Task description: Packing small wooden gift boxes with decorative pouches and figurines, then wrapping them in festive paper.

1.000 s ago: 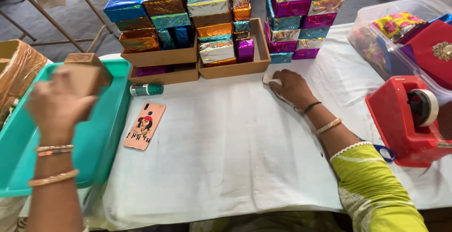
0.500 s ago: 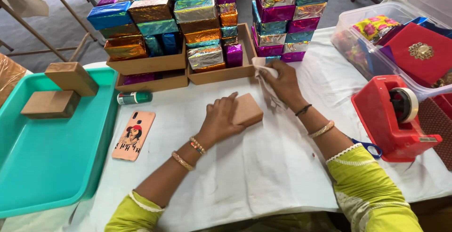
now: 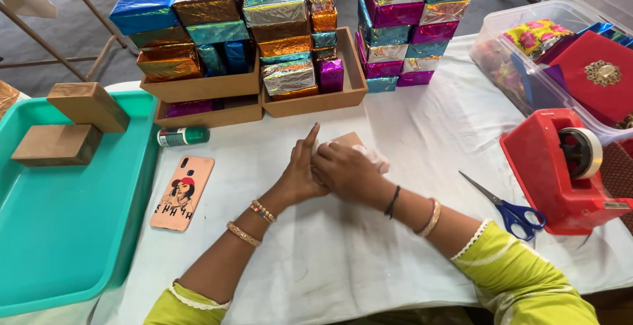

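- Hands meet at the middle of the white table (image 3: pixel 330 259): the left hand (image 3: pixel 300 173) stands on its edge, fingers straight and pressed together, against a small brown box (image 3: pixel 347 140).
- The right hand (image 3: pixel 343 170) lies over the box, fingers curled down on it and on the pale wrapping sheet (image 3: pixel 376 159) beneath.
- Behind them, wooden crates (image 3: pixel 316 104) carry stacked packages (image 3: pixel 277 15) in shiny blue, gold, green and purple foil.
- At the left, a teal tray (image 3: pixel 72 233) holds two plain brown boxes (image 3: pixel 72 124).
- A red tape dispenser (image 3: pixel 560 173) and blue-handled scissors (image 3: pixel 508 206) are at the right.
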